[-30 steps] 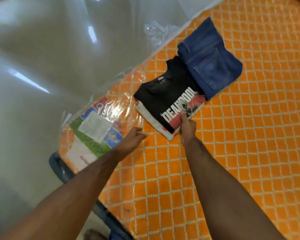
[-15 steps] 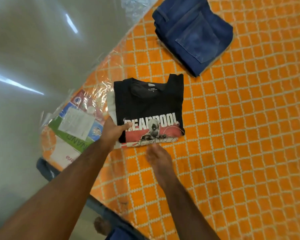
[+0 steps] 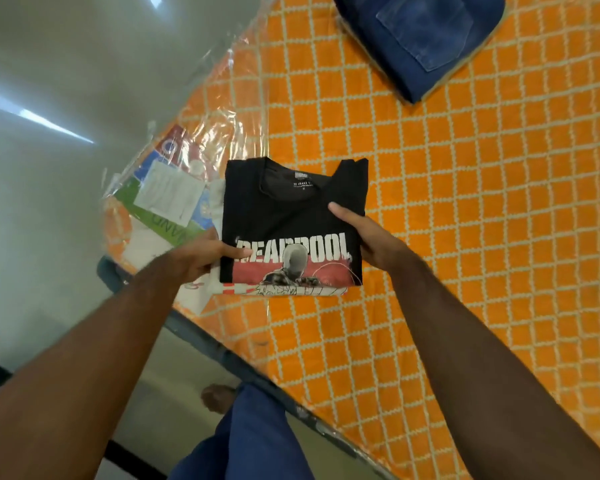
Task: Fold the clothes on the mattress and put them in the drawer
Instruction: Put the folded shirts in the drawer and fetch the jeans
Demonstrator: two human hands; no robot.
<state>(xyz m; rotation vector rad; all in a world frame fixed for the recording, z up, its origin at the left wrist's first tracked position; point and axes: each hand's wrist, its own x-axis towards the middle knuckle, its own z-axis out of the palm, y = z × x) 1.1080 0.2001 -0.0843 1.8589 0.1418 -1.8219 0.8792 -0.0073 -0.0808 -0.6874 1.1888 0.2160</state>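
Folded black cotton T-shirt (image 3: 293,216) with the white and red print lay squared near the edge of the orange checked mattress (image 3: 465,237), a white garment (image 3: 201,292) showing under its left side. My left hand (image 3: 205,254) pinched the left edge, thumb on top, and my right hand (image 3: 364,233) gripped the right edge, likely to lift the stack level. Folded blue denim jeans (image 3: 420,39) sat well apart, farther up the mattress.

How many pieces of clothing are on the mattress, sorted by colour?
Black: 1, the T-shirt, gripped by left hand and right hand
White: 1, the garment under it
Blue: 1, the jeans
Total: 3
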